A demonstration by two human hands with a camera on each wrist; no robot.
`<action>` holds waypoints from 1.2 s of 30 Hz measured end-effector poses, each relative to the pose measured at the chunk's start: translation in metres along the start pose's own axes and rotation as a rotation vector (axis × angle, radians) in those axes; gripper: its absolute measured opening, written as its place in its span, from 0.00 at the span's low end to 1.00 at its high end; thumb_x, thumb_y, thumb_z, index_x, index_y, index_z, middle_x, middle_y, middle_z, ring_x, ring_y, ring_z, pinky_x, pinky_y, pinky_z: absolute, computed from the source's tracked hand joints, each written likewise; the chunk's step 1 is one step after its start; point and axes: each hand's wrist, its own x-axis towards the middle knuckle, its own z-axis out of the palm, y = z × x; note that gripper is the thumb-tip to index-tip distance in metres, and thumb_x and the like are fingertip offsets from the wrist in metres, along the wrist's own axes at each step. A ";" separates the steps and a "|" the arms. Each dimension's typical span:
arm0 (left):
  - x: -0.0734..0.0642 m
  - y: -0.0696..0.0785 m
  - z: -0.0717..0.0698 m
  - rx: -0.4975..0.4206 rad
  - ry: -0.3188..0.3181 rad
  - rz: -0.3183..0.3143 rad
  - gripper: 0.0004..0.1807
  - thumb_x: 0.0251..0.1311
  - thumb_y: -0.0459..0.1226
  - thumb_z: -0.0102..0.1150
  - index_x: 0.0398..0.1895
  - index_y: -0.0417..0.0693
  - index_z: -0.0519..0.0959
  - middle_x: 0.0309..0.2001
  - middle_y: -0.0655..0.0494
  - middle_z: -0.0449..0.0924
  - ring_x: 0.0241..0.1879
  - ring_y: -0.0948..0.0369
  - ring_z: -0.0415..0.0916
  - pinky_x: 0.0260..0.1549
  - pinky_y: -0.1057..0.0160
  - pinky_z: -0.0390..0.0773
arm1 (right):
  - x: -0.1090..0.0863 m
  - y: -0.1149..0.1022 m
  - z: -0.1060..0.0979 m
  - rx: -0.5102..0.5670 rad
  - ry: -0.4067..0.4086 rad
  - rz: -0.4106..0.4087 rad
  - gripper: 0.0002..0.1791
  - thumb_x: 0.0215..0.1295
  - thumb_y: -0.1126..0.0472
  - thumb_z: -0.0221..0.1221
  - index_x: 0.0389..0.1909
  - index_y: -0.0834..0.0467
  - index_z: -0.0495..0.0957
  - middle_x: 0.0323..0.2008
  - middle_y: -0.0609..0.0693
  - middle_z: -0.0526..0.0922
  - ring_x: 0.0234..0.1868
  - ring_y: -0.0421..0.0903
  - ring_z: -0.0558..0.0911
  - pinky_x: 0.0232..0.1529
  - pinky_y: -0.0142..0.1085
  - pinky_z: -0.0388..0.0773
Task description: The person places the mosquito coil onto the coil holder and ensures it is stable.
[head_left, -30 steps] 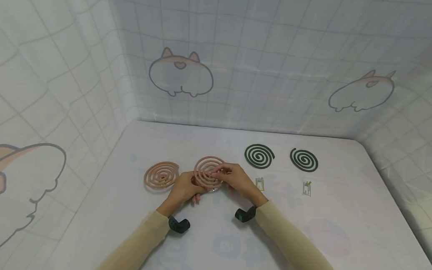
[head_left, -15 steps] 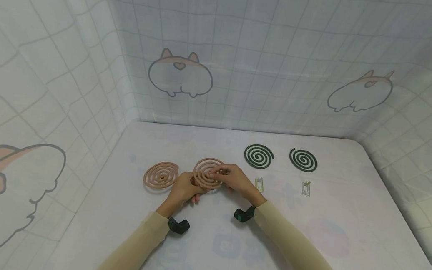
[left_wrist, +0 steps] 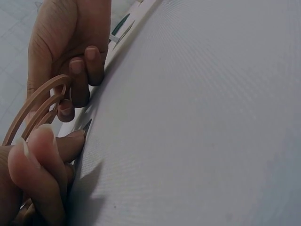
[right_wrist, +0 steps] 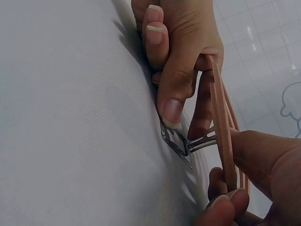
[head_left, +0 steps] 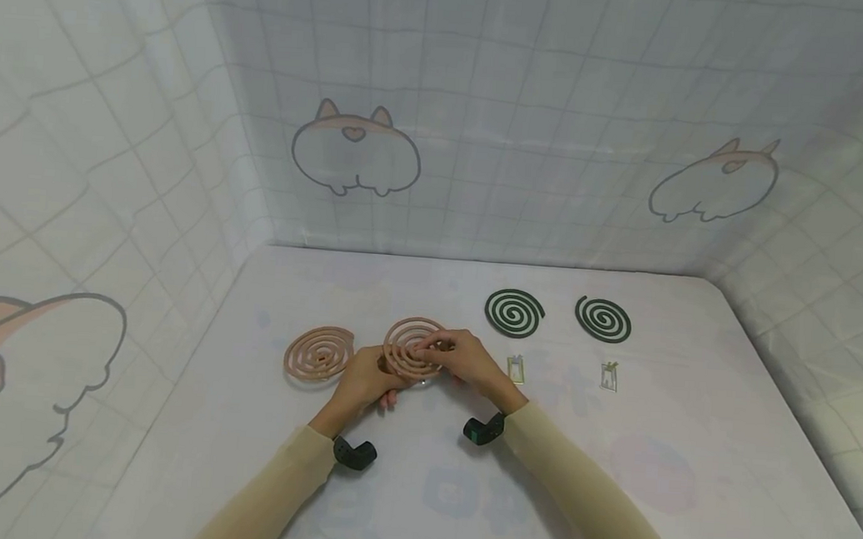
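Observation:
A brown mosquito coil (head_left: 409, 350) is between both hands, raised over the white table on the prongs of a thin metal coil stand (right_wrist: 176, 142). My left hand (head_left: 365, 377) is at the coil's left edge; in the right wrist view its thumb (right_wrist: 173, 110) presses the flat base of the stand against the table. My right hand (head_left: 470, 361) pinches the coil near its centre, with an index finger (right_wrist: 256, 148) at the outer face where the prongs meet it. Lower fingers of the right hand touch the coil's edge.
Another brown coil (head_left: 319, 353) sits just left of the left hand. Two green coils (head_left: 514, 314) lie flat at the back right, with two small metal stands (head_left: 516, 369) in front of them. Patterned cloth walls (head_left: 486, 140) enclose the table's back and sides.
The coil has tilted and lowered slightly under the right hand's fingers. Both hands keep nearly the same place, and the head view has shifted a little.

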 end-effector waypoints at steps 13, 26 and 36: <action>-0.002 0.002 0.000 0.002 0.003 -0.003 0.11 0.57 0.33 0.76 0.34 0.43 0.80 0.12 0.50 0.78 0.08 0.61 0.74 0.11 0.65 0.74 | -0.001 0.000 0.001 -0.017 0.012 -0.002 0.09 0.69 0.50 0.67 0.46 0.46 0.88 0.36 0.50 0.84 0.10 0.39 0.62 0.13 0.33 0.67; -0.002 0.001 0.001 -0.003 -0.001 -0.007 0.11 0.57 0.33 0.75 0.36 0.43 0.79 0.12 0.49 0.78 0.08 0.61 0.74 0.11 0.66 0.74 | -0.001 0.001 0.002 -0.031 0.046 0.026 0.09 0.67 0.47 0.68 0.44 0.43 0.88 0.31 0.50 0.82 0.12 0.40 0.63 0.13 0.33 0.66; -0.002 0.000 0.000 0.031 0.003 -0.001 0.14 0.58 0.34 0.75 0.41 0.44 0.77 0.12 0.50 0.77 0.07 0.61 0.73 0.10 0.64 0.73 | -0.002 0.001 0.006 -0.055 0.094 0.000 0.09 0.66 0.45 0.69 0.42 0.42 0.89 0.25 0.48 0.79 0.10 0.39 0.61 0.13 0.33 0.65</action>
